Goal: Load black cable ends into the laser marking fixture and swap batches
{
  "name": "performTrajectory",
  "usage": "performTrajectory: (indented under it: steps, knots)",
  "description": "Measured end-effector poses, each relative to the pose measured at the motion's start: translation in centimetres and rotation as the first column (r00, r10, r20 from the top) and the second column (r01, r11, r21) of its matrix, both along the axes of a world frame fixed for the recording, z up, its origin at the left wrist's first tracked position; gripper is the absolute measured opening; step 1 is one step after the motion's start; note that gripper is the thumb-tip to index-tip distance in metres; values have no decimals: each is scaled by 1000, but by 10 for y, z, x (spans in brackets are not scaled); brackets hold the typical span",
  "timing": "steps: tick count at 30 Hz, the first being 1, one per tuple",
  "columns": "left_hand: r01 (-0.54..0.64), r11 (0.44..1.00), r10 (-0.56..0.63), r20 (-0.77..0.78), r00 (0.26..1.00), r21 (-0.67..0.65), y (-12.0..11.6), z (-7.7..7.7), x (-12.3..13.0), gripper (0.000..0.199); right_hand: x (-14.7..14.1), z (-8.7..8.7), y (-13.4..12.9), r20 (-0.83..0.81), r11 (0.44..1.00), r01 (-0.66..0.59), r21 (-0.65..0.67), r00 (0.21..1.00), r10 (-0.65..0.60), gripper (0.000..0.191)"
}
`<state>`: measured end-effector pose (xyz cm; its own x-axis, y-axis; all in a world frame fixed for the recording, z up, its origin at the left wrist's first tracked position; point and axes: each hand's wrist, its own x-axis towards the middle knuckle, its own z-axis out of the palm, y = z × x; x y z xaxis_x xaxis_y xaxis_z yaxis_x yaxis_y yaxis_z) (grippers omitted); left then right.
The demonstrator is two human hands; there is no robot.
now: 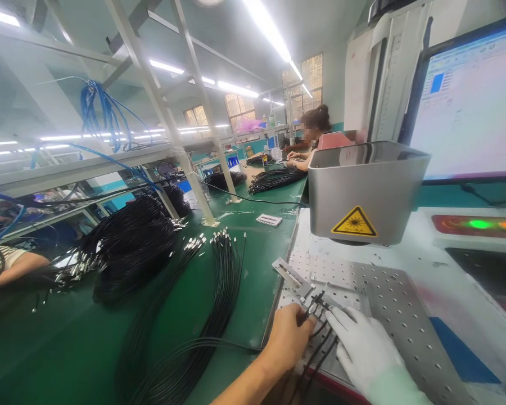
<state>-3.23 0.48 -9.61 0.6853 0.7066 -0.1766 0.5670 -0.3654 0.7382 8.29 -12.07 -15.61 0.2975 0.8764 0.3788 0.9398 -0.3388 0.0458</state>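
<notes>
My bare left hand (290,336) is closed in a pinch on a black cable (307,316) near its end. On my right hand (369,346) is a white glove; its fingertips are at the neighbouring cable ends, and its grip is partly hidden. Between the hands, several dark connector ends (317,301) lie at a small metal fixture (293,277). Their black cables (320,360) run down toward me between my hands. The fixture rests on a perforated metal plate (398,304).
A grey laser head (369,194) with a yellow warning sign overhangs the plate, beside a monitor (472,107). Cable bundles (225,281) and a large black coil (135,242) lie on the green table (253,264) near a slotted block (269,220). A co-worker (316,126) sits farther back.
</notes>
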Motion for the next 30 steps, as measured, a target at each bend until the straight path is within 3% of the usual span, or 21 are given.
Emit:
performTrajectory:
  steps: [4, 8, 16, 20, 25, 30]
  knots:
    - [-5, 1000, 3, 63, 998, 26, 5, 3, -4, 19, 4, -7, 0, 22, 1000, -6, 10, 1000, 6, 50]
    - [-18, 1000, 17, 41, 999, 10, 5, -4, -5, 21, 11, -14, -1, 18, 997, -58, 45, 998, 57, 51]
    - [-97, 995, 96, -41, 995, -31, 8, -3, -2, 26, 2, -2, -7, 27, 994, -20, 111, 999, 17, 51]
    - [-98, 995, 96, -45, 994, -37, 10, -4, -2, 22, 6, -7, -6, 29, 992, -16, 121, 999, 13, 51]
    - [-95, 995, 93, -70, 993, -13, 7, -2, -6, 19, 15, -17, -6, 112, 983, -116, 141, 989, 101, 50]
    - [-68, 998, 66, -122, 990, -9, 5, 8, -8, 20, 6, -6, -7, 76, 995, -28, 96, 997, 21, 51]
